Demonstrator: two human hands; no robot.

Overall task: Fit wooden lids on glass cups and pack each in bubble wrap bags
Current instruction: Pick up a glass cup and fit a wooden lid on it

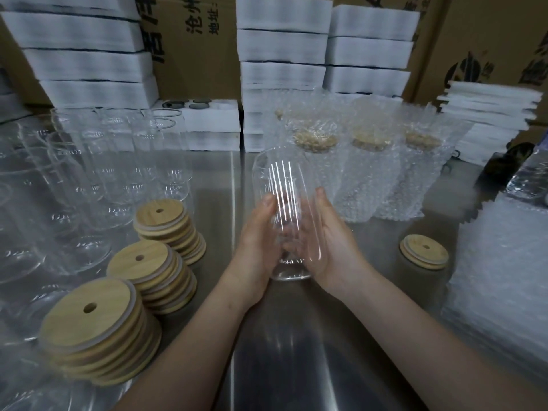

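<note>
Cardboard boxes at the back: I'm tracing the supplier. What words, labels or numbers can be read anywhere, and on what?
"地址:" sideways on the middle cardboard box.
"泡" beside it on that box; what follows is cut off.
Larger characters there and on the right cardboard box: cut off or blurred, unreadable.
Nothing else shows readable text.

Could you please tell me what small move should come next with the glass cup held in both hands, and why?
Probably free the right hand and reach for the single wooden lid lying to its right on the steel table. The glass cup, held by it and the left hand, has no lid yet, while the bagged cups behind it are lidded.
</note>
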